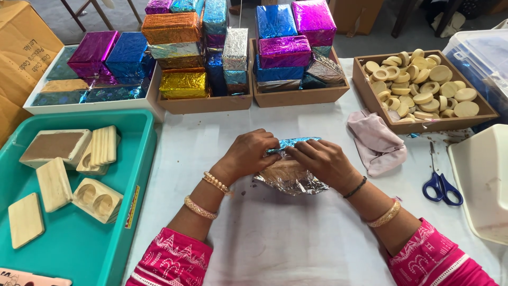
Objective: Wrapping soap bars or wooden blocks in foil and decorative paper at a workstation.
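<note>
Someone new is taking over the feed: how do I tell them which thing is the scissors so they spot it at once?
Start at the wooden tray of pale round discs at the table's far right. Just in front of it, between the crumpled pink cloth and the cream plastic lid, lie the scissors. They alone have blue loop handles and thin metal blades.

Beside the teal tray (138, 159), the foil sheet (290, 180) is silver with a blue face; scissors (442, 186) have blue handles; sleeves (172, 259) are pink, white-patterned.
</note>
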